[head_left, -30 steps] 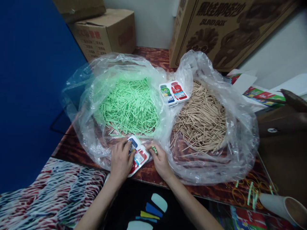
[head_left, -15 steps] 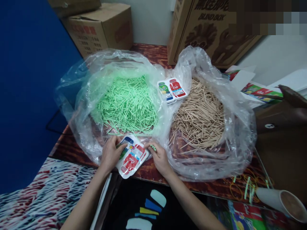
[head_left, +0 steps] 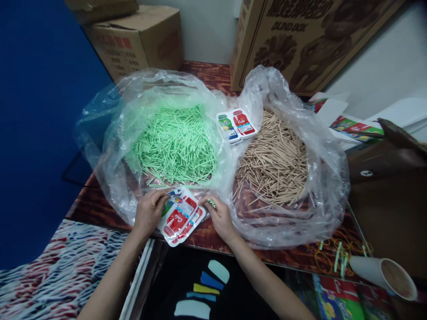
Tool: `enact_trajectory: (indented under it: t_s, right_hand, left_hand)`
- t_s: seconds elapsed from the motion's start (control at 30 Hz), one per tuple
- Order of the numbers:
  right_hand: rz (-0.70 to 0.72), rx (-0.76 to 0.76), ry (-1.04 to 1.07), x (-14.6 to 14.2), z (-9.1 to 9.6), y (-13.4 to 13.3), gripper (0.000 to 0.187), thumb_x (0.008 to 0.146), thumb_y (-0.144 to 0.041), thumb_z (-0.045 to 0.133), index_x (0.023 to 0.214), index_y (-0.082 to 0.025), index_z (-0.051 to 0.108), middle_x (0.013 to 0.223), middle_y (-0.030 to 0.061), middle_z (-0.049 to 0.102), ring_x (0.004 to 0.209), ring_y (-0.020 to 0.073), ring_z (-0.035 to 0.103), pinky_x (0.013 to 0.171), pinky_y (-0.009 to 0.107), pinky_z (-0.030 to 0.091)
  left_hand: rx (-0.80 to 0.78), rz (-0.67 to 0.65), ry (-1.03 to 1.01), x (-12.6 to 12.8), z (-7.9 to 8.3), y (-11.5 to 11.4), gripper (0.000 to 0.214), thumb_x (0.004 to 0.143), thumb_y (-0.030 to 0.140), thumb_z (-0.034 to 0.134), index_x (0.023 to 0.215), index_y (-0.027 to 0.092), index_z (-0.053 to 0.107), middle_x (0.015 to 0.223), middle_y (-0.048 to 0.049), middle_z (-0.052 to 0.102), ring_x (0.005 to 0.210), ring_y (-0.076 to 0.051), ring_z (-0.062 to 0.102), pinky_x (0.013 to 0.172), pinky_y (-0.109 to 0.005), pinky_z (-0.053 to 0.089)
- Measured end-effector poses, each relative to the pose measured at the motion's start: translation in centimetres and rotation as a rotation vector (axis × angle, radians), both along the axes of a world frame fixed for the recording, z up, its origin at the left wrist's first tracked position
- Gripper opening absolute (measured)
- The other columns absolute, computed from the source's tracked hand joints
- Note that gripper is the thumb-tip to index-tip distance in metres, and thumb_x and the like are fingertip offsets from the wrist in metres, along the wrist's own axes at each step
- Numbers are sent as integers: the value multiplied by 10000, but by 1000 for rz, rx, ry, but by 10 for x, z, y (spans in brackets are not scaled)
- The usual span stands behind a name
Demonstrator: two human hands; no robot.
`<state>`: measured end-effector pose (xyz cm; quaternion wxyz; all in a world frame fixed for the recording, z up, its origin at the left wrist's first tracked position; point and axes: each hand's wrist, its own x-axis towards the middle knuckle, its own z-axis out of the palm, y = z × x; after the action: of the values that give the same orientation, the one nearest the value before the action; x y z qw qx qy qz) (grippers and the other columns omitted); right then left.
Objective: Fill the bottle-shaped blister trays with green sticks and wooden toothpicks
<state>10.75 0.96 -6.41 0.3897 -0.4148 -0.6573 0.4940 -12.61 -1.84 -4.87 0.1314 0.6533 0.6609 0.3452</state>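
My left hand [head_left: 150, 210] pinches the upper left corner of small white pouches [head_left: 180, 218] printed with red cola jars and a green jar. At least two of them overlap in a fanned stack. My right hand [head_left: 219, 217] is closed round a few short green sticks [head_left: 211, 203], whose ends show between its fingers. Its fingertips meet the right edge of the pouches. Just beyond the hands, a clear plastic bag [head_left: 113, 146] lies open around a heap of loose green sticks [head_left: 176, 142]. Brown sticks [head_left: 275, 160] fill a second clear bag [head_left: 320, 224] to the right.
More printed pouches [head_left: 236, 126] rest between the bags. Cardboard boxes [head_left: 163, 40] stand behind, including a tall one [head_left: 287, 49]. At the lower right are a paper cup [head_left: 376, 272], rubber bands [head_left: 323, 262] and colourful packets [head_left: 340, 300]. A blue panel [head_left: 36, 111] borders the left.
The pouches have slid further apart, so more of the rear one shows. My left hand has shifted slightly left to the pouches' corner. My right hand stays beside their edge with the green sticks.
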Motion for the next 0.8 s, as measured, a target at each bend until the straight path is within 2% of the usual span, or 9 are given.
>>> enact_trajectory:
  t_s: [0.13, 0.33, 0.43, 0.5, 0.53, 0.6, 0.7, 0.8]
  right_hand:
    - [-11, -6, -10, 0, -2, 0, 212, 941, -330, 472, 882, -211, 637, 870, 33, 668, 882, 195, 617, 834, 307, 444]
    - [-27, -70, 41, 0, 2, -2, 164, 918, -290, 492, 881, -209, 631, 863, 28, 663, 875, 188, 615, 833, 304, 448]
    - [-85, -169, 147, 1, 11, 4, 135, 903, -289, 484, 875, -202, 584, 815, 19, 642, 813, 176, 618, 784, 294, 469]
    - [-95, -224, 163, -1, 18, 15, 130, 907, -307, 455, 897, -209, 540, 775, 3, 618, 703, 155, 602, 695, 272, 478]
    - [-78, -227, 110, -4, 21, 22, 130, 910, -311, 439, 897, -212, 522, 749, -6, 602, 648, 146, 581, 645, 259, 468]
    - [-2, -160, -132, -13, 27, 38, 128, 912, -289, 418, 866, -212, 509, 711, -12, 582, 598, 142, 544, 590, 244, 431]
    - [141, 39, -620, -36, 34, 57, 127, 905, -221, 423, 848, -195, 533, 743, 30, 623, 686, 177, 574, 632, 262, 410]
    - [263, 130, -917, -62, 40, 68, 166, 904, -151, 408, 924, -139, 572, 862, 123, 681, 797, 217, 621, 672, 282, 408]
  left_hand:
    - [49, 45, -48, -6, 3, -1, 235, 870, 312, 507, 866, 181, 702, 882, -68, 734, 818, -207, 666, 772, -324, 512]
    - [114, 184, -278, 3, 24, -15, 164, 842, 295, 577, 854, 182, 695, 865, -36, 710, 819, -179, 654, 773, -279, 508]
    - [45, 130, -372, 16, 27, -26, 155, 830, 286, 587, 819, 181, 700, 833, -31, 709, 787, -175, 655, 732, -262, 512]
    - [-12, 90, -390, 23, 26, -31, 156, 821, 283, 591, 793, 177, 703, 809, -34, 713, 771, -179, 657, 719, -263, 515]
    - [-33, 85, -393, 26, 25, -33, 158, 818, 284, 593, 785, 177, 704, 801, -36, 716, 765, -181, 659, 719, -266, 516]
    - [-67, 90, -403, 30, 24, -35, 168, 818, 292, 589, 777, 178, 705, 785, -37, 718, 747, -183, 660, 712, -273, 521]
    - [-81, 81, -410, 33, 25, -36, 173, 817, 305, 587, 759, 187, 700, 774, -36, 717, 739, -190, 661, 716, -287, 526]
    - [-80, 46, -412, 36, 26, -36, 160, 814, 295, 586, 758, 193, 696, 807, -41, 723, 774, -199, 666, 726, -294, 528]
